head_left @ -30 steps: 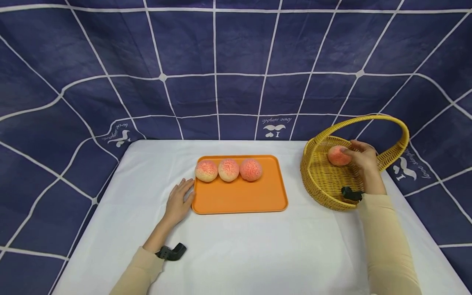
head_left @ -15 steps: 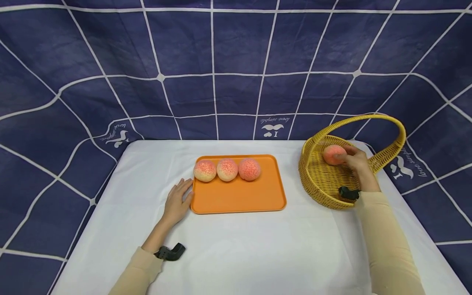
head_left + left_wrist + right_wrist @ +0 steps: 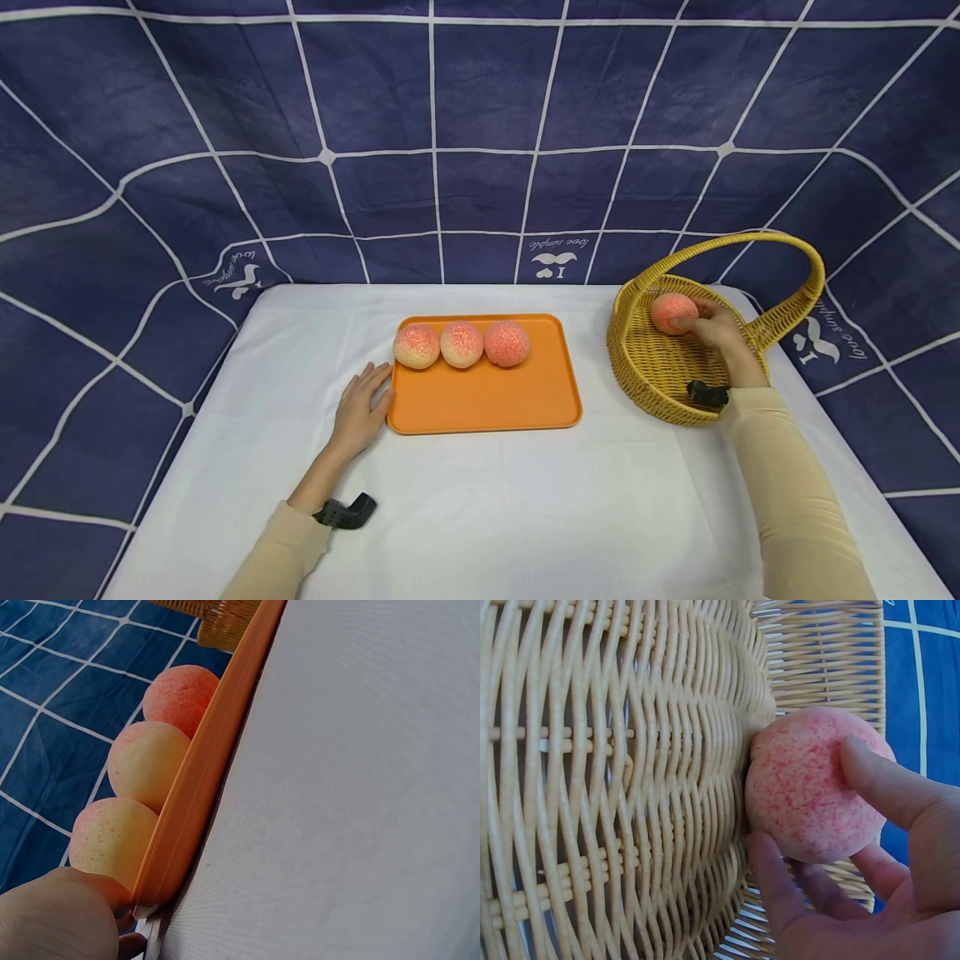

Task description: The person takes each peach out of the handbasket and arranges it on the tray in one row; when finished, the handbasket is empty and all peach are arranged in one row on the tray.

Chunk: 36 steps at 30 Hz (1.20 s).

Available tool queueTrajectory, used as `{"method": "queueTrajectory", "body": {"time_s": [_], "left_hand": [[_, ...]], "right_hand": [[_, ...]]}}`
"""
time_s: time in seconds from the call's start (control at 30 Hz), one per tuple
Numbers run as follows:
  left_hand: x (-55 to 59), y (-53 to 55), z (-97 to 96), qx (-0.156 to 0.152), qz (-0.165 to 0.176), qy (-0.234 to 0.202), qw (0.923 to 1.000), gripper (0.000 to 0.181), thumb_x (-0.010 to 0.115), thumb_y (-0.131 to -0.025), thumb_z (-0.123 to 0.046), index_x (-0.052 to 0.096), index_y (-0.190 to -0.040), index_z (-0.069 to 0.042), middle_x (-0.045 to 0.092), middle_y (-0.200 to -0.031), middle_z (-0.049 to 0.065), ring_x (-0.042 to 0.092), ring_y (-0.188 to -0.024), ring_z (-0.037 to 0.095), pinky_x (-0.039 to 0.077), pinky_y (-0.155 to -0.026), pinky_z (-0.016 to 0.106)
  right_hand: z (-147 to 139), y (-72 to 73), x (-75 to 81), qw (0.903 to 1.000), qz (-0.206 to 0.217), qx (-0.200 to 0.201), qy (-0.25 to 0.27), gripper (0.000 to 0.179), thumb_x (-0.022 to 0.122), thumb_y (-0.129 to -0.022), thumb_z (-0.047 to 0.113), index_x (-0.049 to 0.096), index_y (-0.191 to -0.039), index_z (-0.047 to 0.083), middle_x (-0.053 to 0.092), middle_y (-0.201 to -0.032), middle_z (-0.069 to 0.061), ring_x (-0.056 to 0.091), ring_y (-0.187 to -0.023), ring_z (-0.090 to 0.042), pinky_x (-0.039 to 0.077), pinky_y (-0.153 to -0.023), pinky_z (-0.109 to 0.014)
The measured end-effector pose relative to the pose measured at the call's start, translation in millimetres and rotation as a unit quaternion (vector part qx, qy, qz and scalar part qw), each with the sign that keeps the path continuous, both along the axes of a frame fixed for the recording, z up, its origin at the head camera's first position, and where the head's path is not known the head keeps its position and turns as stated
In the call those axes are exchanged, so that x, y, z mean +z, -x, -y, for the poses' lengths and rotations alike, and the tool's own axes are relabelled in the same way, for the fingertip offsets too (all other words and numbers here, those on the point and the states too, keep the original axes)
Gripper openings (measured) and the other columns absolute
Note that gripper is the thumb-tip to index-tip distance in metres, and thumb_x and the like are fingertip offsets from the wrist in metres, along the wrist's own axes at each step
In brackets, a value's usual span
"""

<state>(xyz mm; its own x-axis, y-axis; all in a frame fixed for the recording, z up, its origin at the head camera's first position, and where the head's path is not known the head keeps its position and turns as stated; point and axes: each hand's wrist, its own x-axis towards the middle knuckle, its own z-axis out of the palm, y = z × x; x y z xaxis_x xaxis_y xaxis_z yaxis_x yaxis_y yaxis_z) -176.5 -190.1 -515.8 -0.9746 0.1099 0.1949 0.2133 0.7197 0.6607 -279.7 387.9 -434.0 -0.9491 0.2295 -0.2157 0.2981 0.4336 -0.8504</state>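
Observation:
Inside the yellow wicker basket (image 3: 667, 400), my right hand (image 3: 716, 327) holds a pink peach (image 3: 672, 313) near the far side. The right wrist view shows the thumb (image 3: 885, 776) on one side of that peach and fingers curled around the other, with the fruit against the woven basket surface. My left hand (image 3: 358, 408) rests on the cloth with straight fingers at the left edge of the orange tray (image 3: 487, 404). Three peaches (image 3: 462, 345) sit in a row along the tray's far side; the right one is pinker than the other two.
A white cloth (image 3: 525, 508) covers the table. The basket's tall arched handle (image 3: 750, 239) rises over its right and far side. Behind the table hangs a navy curtain (image 3: 480, 108) with white lines. Each wrist wears a black camera (image 3: 347, 512).
My right hand has moved slightly left inside the basket, with the peach in it. The left hand, the tray and its three peaches have stayed in place.

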Motion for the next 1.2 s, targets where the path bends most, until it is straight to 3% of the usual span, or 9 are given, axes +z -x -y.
{"method": "queueTrajectory", "body": {"time_s": [0.17, 0.27, 0.4, 0.5, 0.63, 0.77, 0.97, 1.03, 1.2], "left_hand": [[0.1, -1.3, 1.8, 0.002, 0.007, 0.006, 1.0000, 0.046, 0.053, -0.099, -0.014, 0.046, -0.143, -0.001, 0.045, -0.149, 0.020, 0.029, -0.146, 0.037, 0.012, -0.123, 0.052], [-0.9, -1.7, 3.4, 0.003, 0.006, 0.008, 1.0000, 0.046, 0.053, -0.099, -0.013, 0.047, -0.143, -0.001, 0.045, -0.149, 0.020, 0.029, -0.146, 0.037, 0.012, -0.123, 0.052], [-2.7, -1.5, 5.0, 0.004, 0.002, 0.007, 1.0000, 0.046, 0.054, -0.099, -0.013, 0.047, -0.143, -0.001, 0.045, -0.149, 0.019, 0.029, -0.146, 0.037, 0.013, -0.122, 0.053], [-3.1, -1.6, 5.5, 0.005, -0.002, 0.010, 0.9999, 0.046, 0.054, -0.099, -0.013, 0.046, -0.143, -0.001, 0.045, -0.149, 0.020, 0.029, -0.146, 0.038, 0.014, -0.122, 0.054], [-2.6, -1.5, 5.2, 0.004, -0.004, 0.009, 0.9999, 0.046, 0.053, -0.099, -0.013, 0.046, -0.143, -0.001, 0.045, -0.149, 0.020, 0.030, -0.145, 0.039, 0.014, -0.122, 0.054], [-1.5, -1.1, 3.2, 0.001, 0.003, 0.005, 1.0000, 0.046, 0.053, -0.100, -0.013, 0.046, -0.144, -0.001, 0.044, -0.150, 0.020, 0.028, -0.146, 0.038, 0.012, -0.123, 0.053], [-1.3, -0.3, -0.6, -0.001, 0.008, -0.001, 1.0000, 0.046, 0.053, -0.100, -0.014, 0.046, -0.144, -0.002, 0.044, -0.150, 0.019, 0.028, -0.146, 0.036, 0.011, -0.123, 0.052], [-1.0, 0.0, -1.4, -0.002, 0.008, 0.000, 1.0000, 0.046, 0.053, -0.100, -0.015, 0.046, -0.144, -0.002, 0.044, -0.150, 0.019, 0.028, -0.147, 0.036, 0.011, -0.123, 0.052], [0.5, 0.6, -0.3, 0.000, 0.009, 0.009, 0.9999, 0.046, 0.053, -0.100, -0.014, 0.046, -0.144, -0.002, 0.044, -0.150, 0.019, 0.028, -0.147, 0.036, 0.012, -0.123, 0.052]], "right_hand": [[0, 3.0, -4.5, 0.9998, 0.003, 0.013, -0.011, 0.087, 0.072, -0.088, 0.023, 0.021, -0.153, -0.004, 0.033, -0.149, -0.031, 0.052, -0.106, -0.020, 0.054, -0.072, -0.017], [-12, 16.4, -23.3, 0.9999, -0.003, 0.010, -0.009, 0.094, 0.075, -0.085, 0.031, 0.020, -0.153, -0.003, 0.033, -0.148, -0.031, 0.053, -0.107, -0.022, 0.053, -0.067, -0.014], [-31, 37.0, -52.6, 0.9996, -0.024, 0.015, -0.005, 0.099, 0.078, -0.082, 0.035, 0.020, -0.153, -0.001, 0.036, -0.145, -0.031, 0.051, -0.115, -0.036, 0.054, -0.063, -0.015], [-33, 41.1, -58.2, 0.9994, -0.029, 0.019, -0.005, 0.105, 0.081, -0.078, 0.040, 0.020, -0.154, -0.001, 0.037, -0.145, -0.031, 0.048, -0.122, -0.041, 0.053, -0.063, -0.016], [-21, 27.7, -39.6, 0.9994, -0.023, 0.020, -0.016, 0.105, 0.080, -0.079, 0.041, 0.021, -0.153, -0.002, 0.036, -0.146, -0.032, 0.054, -0.113, -0.032, 0.053, -0.064, -0.015], [0, 6.9, -7.2, 0.9985, -0.035, 0.017, -0.038, 0.085, 0.070, -0.089, 0.027, 0.022, -0.152, -0.004, 0.037, -0.144, -0.032, 0.054, -0.096, -0.014, 0.054, -0.067, -0.016], [10, -5.5, 22.8, 0.9972, -0.067, 0.000, -0.033, 0.076, 0.067, -0.092, 0.018, 0.026, -0.151, -0.004, 0.050, -0.119, -0.012, 0.055, -0.070, 0.005, 0.057, -0.067, -0.018], [8, -9.0, 31.1, 0.9967, -0.069, -0.008, -0.042, 0.078, 0.068, -0.091, 0.020, 0.026, -0.151, -0.004, 0.050, -0.115, -0.008, 0.054, -0.068, 0.008, 0.056, -0.065, -0.016], [4, -24.8, 53.9, 0.9951, -0.061, -0.027, -0.073, 0.086, 0.071, -0.088, 0.035, 0.026, -0.152, -0.003, 0.045, -0.132, -0.021, 0.049, -0.077, 0.007, 0.055, -0.065, -0.013]]}}
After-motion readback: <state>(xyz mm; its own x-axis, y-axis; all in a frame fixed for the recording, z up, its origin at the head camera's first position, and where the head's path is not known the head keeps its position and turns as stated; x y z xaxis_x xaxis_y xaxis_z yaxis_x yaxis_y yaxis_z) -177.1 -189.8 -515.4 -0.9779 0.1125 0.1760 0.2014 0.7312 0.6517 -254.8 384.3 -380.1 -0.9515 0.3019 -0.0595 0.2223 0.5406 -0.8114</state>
